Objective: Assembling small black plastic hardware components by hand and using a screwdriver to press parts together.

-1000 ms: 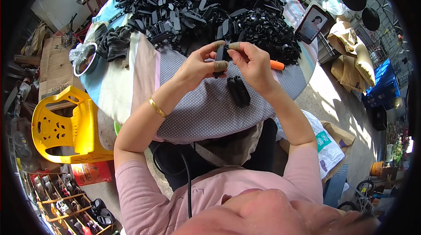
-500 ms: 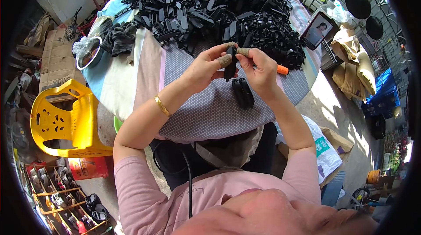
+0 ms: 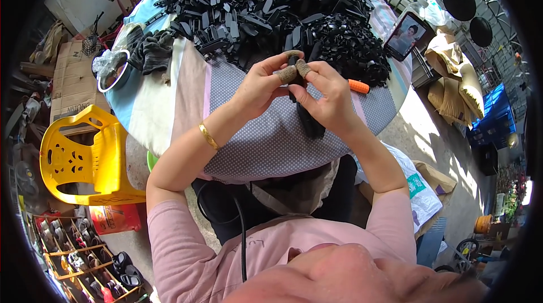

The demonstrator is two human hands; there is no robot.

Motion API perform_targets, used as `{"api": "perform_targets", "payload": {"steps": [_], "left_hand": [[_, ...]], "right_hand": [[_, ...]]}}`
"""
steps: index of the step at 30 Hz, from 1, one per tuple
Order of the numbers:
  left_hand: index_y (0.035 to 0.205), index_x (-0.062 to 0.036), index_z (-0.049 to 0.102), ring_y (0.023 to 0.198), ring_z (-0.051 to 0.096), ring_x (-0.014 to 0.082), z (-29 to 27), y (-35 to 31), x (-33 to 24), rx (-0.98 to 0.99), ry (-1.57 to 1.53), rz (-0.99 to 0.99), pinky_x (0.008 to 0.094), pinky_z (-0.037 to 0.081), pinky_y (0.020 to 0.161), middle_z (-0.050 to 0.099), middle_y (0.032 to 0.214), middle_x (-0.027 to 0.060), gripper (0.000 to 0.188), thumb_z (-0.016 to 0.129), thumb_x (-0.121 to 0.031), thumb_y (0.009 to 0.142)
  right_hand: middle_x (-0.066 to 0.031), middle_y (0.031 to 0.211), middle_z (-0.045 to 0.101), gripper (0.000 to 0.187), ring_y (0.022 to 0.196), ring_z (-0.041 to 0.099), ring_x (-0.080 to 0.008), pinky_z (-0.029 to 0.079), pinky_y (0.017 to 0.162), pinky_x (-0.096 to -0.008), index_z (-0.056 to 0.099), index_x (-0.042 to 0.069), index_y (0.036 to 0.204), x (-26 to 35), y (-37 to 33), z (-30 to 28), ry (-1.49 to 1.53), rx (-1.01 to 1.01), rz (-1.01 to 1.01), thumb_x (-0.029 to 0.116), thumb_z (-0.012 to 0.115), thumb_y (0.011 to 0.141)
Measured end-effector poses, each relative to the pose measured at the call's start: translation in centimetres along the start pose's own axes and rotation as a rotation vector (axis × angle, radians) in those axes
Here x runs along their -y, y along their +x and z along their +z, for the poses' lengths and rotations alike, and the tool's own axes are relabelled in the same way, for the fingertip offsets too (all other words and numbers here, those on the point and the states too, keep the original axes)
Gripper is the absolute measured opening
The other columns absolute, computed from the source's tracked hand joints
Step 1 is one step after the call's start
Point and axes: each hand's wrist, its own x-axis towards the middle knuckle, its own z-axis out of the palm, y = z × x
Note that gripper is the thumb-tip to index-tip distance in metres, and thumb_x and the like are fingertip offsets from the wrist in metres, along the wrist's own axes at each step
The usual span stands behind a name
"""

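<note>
Hands are meeting above the near edge of a round table [image 3: 169, 105] that is wearing a dotted grey cloth. The left hand [image 3: 261, 83] and the right hand [image 3: 328, 96] are both pinching one small black plastic part [image 3: 294, 71], which is sitting between the thumbs and forefingers, raised just over the cloth. Brownish finger cots are covering the fingertips [image 3: 287, 74] that are pressing on it. A gold bangle [image 3: 208, 136] is circling the left wrist. Directly below the hands, another black plastic piece [image 3: 310, 122] is lying on the cloth, partly hidden by the right hand. An orange-handled tool [image 3: 358, 86] is lying just beyond the right hand, touching the edge of a large heap of black plastic parts [image 3: 266, 9] that is filling the far half of the table. A phone [image 3: 406, 36] is leaning at the table's right rim. A yellow plastic chair [image 3: 79, 158] is standing on the floor to the left.
</note>
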Motion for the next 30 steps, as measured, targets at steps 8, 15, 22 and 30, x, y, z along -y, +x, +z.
{"api": "perform_targets", "payload": {"steps": [8,15,22,30], "left_hand": [[0.118,-0.0049,0.055,0.089,0.055,0.0147,-1.5,1.3,0.0,-0.3,1.194,0.231,0.0272,0.048,0.074,0.053,0.101,0.0075,0.035,0.06,-0.015,0.085],[0.11,-0.0063,0.059,0.092,0.053,0.0279,-1.8,3.5,0.1,-0.264,1.515,0.468,0.035,0.046,0.08,0.053,0.1,0.0124,0.034,0.061,-0.008,0.076],[0.112,-0.0079,0.054,0.096,0.052,0.0298,-2.0,6.8,0.3,-0.088,1.714,0.49,0.0377,0.047,0.082,0.053,0.108,0.0118,0.037,0.055,-0.004,0.075],[0.102,-0.0073,0.056,0.095,0.054,0.0251,-2.5,6.9,-0.4,-0.075,1.758,0.813,0.0357,0.049,0.075,0.054,0.102,0.0097,0.028,0.06,-0.007,0.075]], "right_hand": [[-0.0075,0.077,0.056,0.03,0.059,0.054,-0.0143,0.045,0.053,-0.0262,0.061,0.001,0.099,0.0,-3.2,-4.2,-0.189,0.025,0.33,0.004,0.067,0.069],[-0.0097,0.074,0.055,0.026,0.06,0.053,-0.0195,0.045,0.057,-0.03,0.062,0.001,0.096,-0.5,-5.2,-3.4,-0.184,0.176,0.339,0.008,0.066,0.071],[-0.0141,0.077,0.058,0.019,0.067,0.058,-0.0262,0.046,0.06,-0.0326,0.062,0.0,0.094,-0.2,-5.4,-3.1,-0.151,0.157,0.256,0.009,0.062,0.077],[-0.011,0.079,0.061,0.019,0.071,0.06,-0.0277,0.047,0.064,-0.0346,0.066,0.005,0.094,-5.2,-2.2,-4.3,-0.408,0.04,0.355,0.015,0.064,0.078]]}}
